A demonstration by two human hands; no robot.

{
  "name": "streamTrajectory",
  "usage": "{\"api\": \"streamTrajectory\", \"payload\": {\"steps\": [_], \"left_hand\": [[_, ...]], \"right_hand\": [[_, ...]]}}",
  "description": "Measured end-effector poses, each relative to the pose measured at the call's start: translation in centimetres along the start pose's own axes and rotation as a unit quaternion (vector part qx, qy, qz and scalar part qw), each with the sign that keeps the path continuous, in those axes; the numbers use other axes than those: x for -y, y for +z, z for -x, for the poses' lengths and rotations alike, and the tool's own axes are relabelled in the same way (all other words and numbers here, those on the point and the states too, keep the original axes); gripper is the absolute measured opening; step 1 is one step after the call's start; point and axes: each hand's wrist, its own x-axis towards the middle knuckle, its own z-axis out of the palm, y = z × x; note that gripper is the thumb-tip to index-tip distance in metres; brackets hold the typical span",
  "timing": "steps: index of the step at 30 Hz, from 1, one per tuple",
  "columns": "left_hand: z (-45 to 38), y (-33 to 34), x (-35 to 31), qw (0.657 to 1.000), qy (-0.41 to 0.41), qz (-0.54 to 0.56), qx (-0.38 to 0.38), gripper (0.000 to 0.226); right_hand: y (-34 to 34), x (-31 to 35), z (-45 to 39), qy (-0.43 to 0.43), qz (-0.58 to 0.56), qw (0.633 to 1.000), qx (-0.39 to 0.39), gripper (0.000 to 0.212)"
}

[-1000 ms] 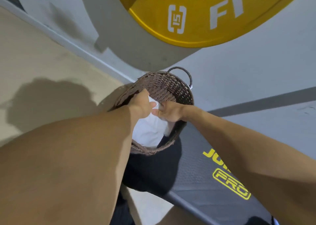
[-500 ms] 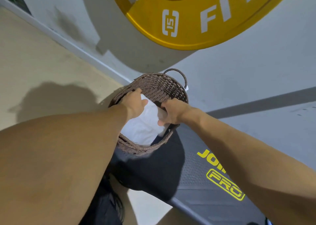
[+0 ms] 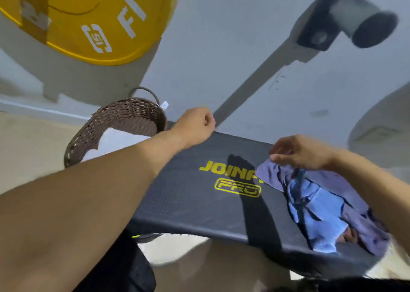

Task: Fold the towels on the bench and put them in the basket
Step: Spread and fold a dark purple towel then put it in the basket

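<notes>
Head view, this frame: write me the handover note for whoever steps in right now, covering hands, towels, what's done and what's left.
Left hand: fingers curled, holding nothing, over the bench's basket end.
Right hand: fingers reaching onto the top edge of the blue towel; a firm grip is not clear.
White towel: inside the wicker basket, which stands at the bench's far left end.
Blue towel: crumpled and unfolded on the right part of the black bench.
Done: white towel stowed.
Left: fold the blue towel, put it in the basket.
</notes>
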Motion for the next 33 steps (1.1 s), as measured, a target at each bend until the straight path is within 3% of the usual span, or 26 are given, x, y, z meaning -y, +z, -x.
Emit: {"api": "streamTrajectory", "payload": {"steps": [4, 10, 14, 16, 21, 26, 30, 33], "left_hand": [[1.8, 8.7, -6.4, 0.992, 0.053, 0.025, 0.114, 0.011], [3.1, 21.3, -13.4, 0.976, 0.067, 0.014, 0.207, 0.015], [3.0, 28.3, -17.0, 0.972, 0.073, 0.016, 0.225, 0.05], [3.0, 30.7, -17.8, 0.975, 0.084, -0.038, 0.204, 0.061], [2.1, 32.2, -16.9, 0.975, 0.087, -0.098, 0.177, 0.057], [1.8, 31.7, -16.3, 0.974, 0.087, -0.084, 0.189, 0.048], [1.9, 30.5, -17.4, 0.978, 0.076, -0.021, 0.196, 0.053], [1.8, 29.0, -19.3, 0.987, 0.063, 0.071, 0.133, 0.059]], "right_hand": [[1.8, -9.6, 6.1, 0.075, -0.013, 0.997, -0.016, 0.026], [2.9, -19.9, 9.1, 0.137, -0.076, 0.984, -0.082, 0.025], [5.3, -23.2, 8.6, 0.163, -0.111, 0.977, -0.084, 0.047], [6.5, -23.6, 7.9, 0.171, -0.13, 0.975, -0.06, 0.051], [7.0, -24.3, 6.4, 0.201, -0.142, 0.964, -0.099, 0.072], [6.1, -25.1, 6.6, 0.217, -0.077, 0.969, -0.087, 0.036], [4.5, -24.6, 6.8, 0.203, -0.132, 0.962, -0.128, 0.035], [2.9, -23.8, 7.6, 0.166, -0.224, 0.94, -0.196, 0.024]]}}
